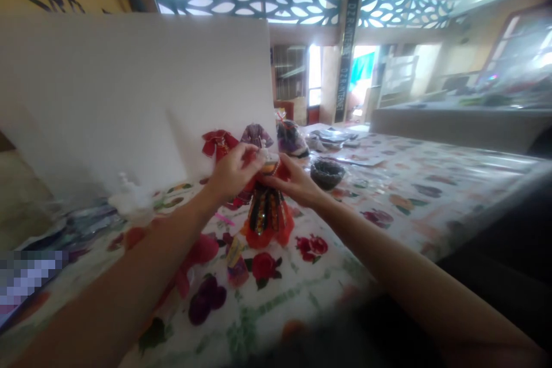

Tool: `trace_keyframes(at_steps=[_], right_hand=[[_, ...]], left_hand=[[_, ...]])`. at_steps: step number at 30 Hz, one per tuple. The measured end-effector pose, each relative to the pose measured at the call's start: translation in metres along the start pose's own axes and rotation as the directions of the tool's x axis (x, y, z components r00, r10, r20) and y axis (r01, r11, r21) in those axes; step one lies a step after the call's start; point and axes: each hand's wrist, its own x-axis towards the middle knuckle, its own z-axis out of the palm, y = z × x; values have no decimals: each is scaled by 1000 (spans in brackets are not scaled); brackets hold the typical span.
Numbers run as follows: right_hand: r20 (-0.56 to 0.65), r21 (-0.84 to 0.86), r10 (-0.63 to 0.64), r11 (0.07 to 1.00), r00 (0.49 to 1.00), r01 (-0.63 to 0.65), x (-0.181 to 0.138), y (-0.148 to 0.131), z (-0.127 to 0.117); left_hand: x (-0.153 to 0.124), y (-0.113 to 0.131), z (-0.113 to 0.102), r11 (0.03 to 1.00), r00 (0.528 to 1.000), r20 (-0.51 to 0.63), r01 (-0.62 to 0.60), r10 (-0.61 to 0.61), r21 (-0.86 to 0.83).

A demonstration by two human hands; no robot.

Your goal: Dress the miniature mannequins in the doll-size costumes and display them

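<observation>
A small doll-sized dress (268, 215) stands upright on the table before me, its flared skirt striped black and gold over an orange-red hem. Both hands are at its upper part, where a white and orange piece (269, 165) shows between the fingers. My left hand (236, 171) is closed on the left side of that top, thumb and fingers pinching. From the right, my right hand (296, 181) grips the same part, its thumb near the waist. Blur and the fingers hide the finer detail there. Just behind are a red doll-sized dress (221, 144) and a purple patterned one (256, 134).
A floral tablecloth (276, 305) covers the table. A dark bowl (328, 172) and plastic-wrapped items (332, 137) lie to the right and behind. A white board (129, 92) stands at the back left, with a white bottle (129, 198) before it.
</observation>
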Motion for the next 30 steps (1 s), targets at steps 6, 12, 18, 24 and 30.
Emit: trace_keyframes(at_steps=[6, 12, 18, 24, 30], right_hand=[[16, 152, 43, 987, 999, -45, -5, -8, -10], [-134, 158, 51, 987, 990, -30, -2, -4, -17], [-203, 80, -24, 996, 979, 41, 8, -8, -19], [-215, -16, -86, 996, 973, 84, 14, -23, -22], [-173, 37, -52, 998, 983, 59, 10, -27, -13]], left_hand=[[-1, -4, 7, 999, 999, 25, -24, 23, 34], [1, -6, 9, 1000, 999, 21, -26, 26, 5], [0, -6, 8, 1000, 1000, 15, -15, 14, 8], [-1, -4, 6, 999, 1000, 8, -21, 20, 27], [-7, -5, 8, 999, 998, -26, -53, 53, 13]])
